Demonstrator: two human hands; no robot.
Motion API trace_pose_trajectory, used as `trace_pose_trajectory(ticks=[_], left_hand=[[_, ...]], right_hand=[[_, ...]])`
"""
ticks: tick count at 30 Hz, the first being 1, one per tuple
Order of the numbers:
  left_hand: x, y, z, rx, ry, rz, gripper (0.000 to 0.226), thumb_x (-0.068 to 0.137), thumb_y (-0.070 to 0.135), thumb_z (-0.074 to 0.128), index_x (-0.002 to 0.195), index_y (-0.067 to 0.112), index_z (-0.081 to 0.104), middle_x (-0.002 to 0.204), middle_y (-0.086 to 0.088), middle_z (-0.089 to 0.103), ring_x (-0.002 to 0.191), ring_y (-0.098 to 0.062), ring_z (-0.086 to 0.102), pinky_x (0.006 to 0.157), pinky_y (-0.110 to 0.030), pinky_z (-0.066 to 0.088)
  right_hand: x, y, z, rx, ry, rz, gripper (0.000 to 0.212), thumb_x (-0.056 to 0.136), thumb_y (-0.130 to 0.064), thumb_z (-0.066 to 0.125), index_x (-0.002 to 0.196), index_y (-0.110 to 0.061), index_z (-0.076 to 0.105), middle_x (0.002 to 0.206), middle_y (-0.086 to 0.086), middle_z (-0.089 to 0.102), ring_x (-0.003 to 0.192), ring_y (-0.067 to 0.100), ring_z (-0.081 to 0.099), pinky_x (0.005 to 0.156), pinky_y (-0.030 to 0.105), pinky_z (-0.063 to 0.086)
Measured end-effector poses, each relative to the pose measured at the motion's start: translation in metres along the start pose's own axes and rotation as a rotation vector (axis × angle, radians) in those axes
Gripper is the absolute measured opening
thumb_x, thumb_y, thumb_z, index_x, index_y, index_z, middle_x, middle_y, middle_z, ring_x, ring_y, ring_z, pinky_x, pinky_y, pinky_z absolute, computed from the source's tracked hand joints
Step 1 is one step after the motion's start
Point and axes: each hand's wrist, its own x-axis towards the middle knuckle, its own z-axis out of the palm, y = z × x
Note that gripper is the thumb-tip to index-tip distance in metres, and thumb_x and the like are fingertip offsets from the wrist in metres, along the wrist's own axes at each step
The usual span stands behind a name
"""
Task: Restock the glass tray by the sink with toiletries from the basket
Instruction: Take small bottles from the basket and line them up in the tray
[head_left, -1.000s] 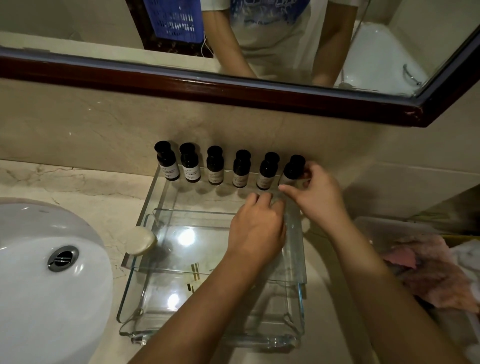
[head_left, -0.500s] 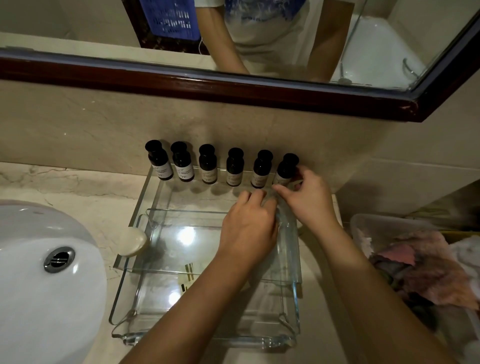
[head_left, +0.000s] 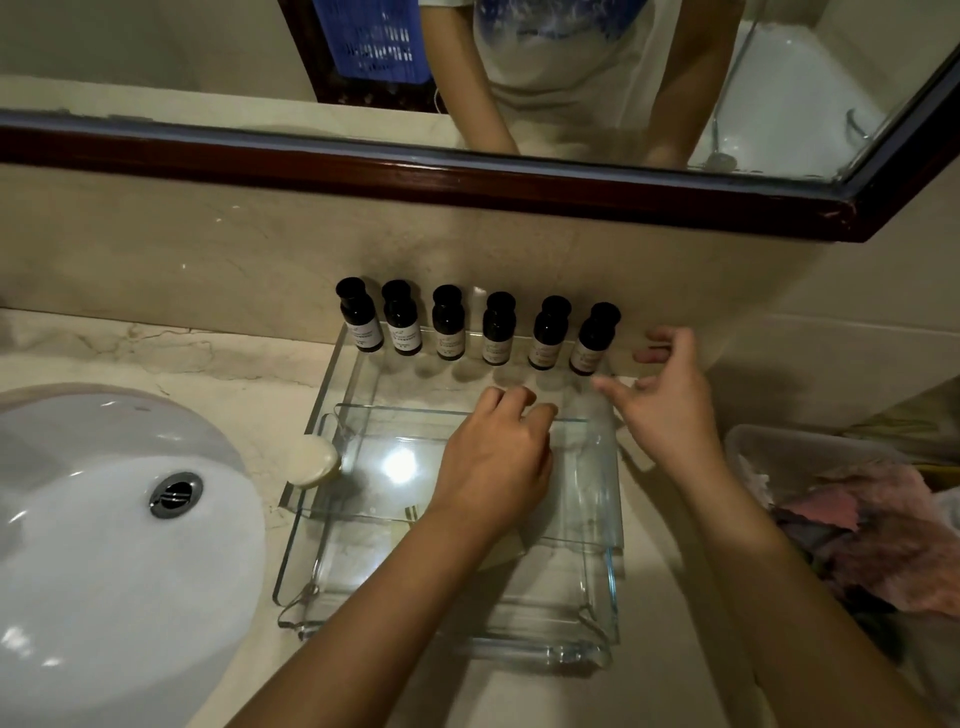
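Six dark bottles (head_left: 498, 332) stand in a row at the back of the glass tray (head_left: 493, 649), labels facing out, likely for easy reading. The right hand (head_left: 670, 400) hovers just beside the last bottle, fingers released and empty. The left hand (head_left: 493, 462) rests on the tray, fingers bent, probably steadying it; whether they grip cannot be told. The basket (head_left: 779, 441) sits near the tray's right side.

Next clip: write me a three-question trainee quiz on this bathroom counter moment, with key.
1. How many small dark bottles with black caps stand along the back of the clear glass tray?
2. True or false: the right hand has its grip closed round a bottle.
3. The round cream soap bar lies at the tray's: A left edge; B right edge; C centre.
Key: 1 six; 2 false, open and empty; 3 A.
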Motion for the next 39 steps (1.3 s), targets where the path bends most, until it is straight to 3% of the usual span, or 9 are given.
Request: trace_pose_trajectory(ticks=[3,7,11,14,19,22,26,34,39], left_hand=[[-0.01,-0.003,-0.007,0.035,0.019,0.014,0.028,0.074,0.013,0.063,0.101,0.009,0.067,0.096,-0.008,0.065,0.086,-0.028,0.061,0.05,-0.03,0.051],[-0.034,-0.001,-0.024,0.051,0.039,0.048,0.034,0.076,0.021,0.046,0.101,0.012,0.067,0.093,-0.002,0.064,0.081,-0.022,0.062,0.044,-0.024,0.049],[-0.071,0.0,-0.05,0.031,0.038,0.067,0.029,0.078,0.017,0.06,0.106,0.013,0.067,0.094,0.0,0.065,0.082,-0.018,0.062,0.049,-0.022,0.049],[-0.1,-0.004,-0.079,0.02,0.032,0.042,0.035,0.082,0.026,0.042,0.106,0.015,0.066,0.094,0.003,0.064,0.083,-0.013,0.059,0.053,-0.021,0.051],[-0.14,-0.011,-0.139,0.089,0.038,-0.024,0.032,0.082,0.028,0.044,0.104,0.02,0.065,0.092,0.007,0.064,0.083,-0.01,0.056,0.05,-0.017,0.045],[-0.159,-0.016,-0.17,0.066,0.067,-0.098,0.028,0.085,0.019,0.058,0.113,0.017,0.063,0.1,0.004,0.064,0.089,-0.018,0.06,0.056,-0.025,0.048],[-0.203,-0.025,-0.216,0.045,0.162,-0.219,0.032,0.095,0.024,0.05,0.125,0.02,0.058,0.118,0.005,0.058,0.109,-0.017,0.052,0.076,-0.029,0.047],[-0.382,-0.068,-0.306,0.122,0.26,-0.493,0.031,0.093,0.029,0.05,0.123,0.022,0.058,0.121,0.003,0.058,0.112,-0.02,0.052,0.082,-0.036,0.05],[-0.525,-0.078,-0.364,0.203,0.287,-0.707,0.031,0.094,0.024,0.049,0.123,0.018,0.058,0.12,-0.002,0.059,0.112,-0.021,0.055,0.087,-0.034,0.046]], right_hand=[[-0.01,0.001,-0.004,-0.014,-0.021,0.014,0.059,0.08,-0.018,0.072,0.128,-0.015,0.037,0.119,0.0,0.05,0.1,0.017,0.051,0.077,0.026,0.036],[-0.025,-0.005,-0.013,-0.02,-0.061,0.02,0.056,0.081,-0.018,0.071,0.126,-0.014,0.038,0.111,-0.003,0.047,0.094,0.015,0.047,0.077,0.027,0.037],[-0.048,-0.021,-0.031,-0.069,-0.116,0.037,0.051,0.083,-0.021,0.069,0.126,-0.017,0.042,0.116,-0.001,0.05,0.092,0.014,0.047,0.077,0.039,0.05],[-0.073,-0.037,-0.045,-0.146,-0.209,0.0,0.048,0.083,-0.021,0.069,0.126,-0.018,0.047,0.124,0.001,0.051,0.098,0.013,0.049,0.081,0.031,0.045],[-0.113,-0.083,-0.065,-0.252,-0.367,-0.094,0.042,0.086,-0.025,0.065,0.125,-0.019,0.051,0.13,0.001,0.049,0.109,0.017,0.052,0.091,0.028,0.043],[-0.136,-0.117,-0.069,-0.3,-0.435,-0.183,0.037,0.087,-0.028,0.064,0.122,-0.021,0.054,0.129,0.0,0.05,0.1,0.012,0.052,0.088,0.026,0.044],[-0.178,-0.168,-0.064,-0.342,-0.486,-0.339,0.034,0.089,-0.032,0.061,0.121,-0.022,0.056,0.126,-0.003,0.051,0.095,0.009,0.052,0.084,0.024,0.044],[-0.322,-0.252,-0.019,-0.297,-0.578,-0.558,0.031,0.088,-0.028,0.063,0.117,-0.017,0.06,0.122,0.0,0.057,0.096,0.016,0.057,0.083,0.026,0.044],[-0.432,-0.298,0.024,-0.244,-0.703,-0.695,0.029,0.088,-0.026,0.062,0.115,-0.017,0.062,0.121,-0.002,0.059,0.098,0.014,0.058,0.078,0.02,0.039]])
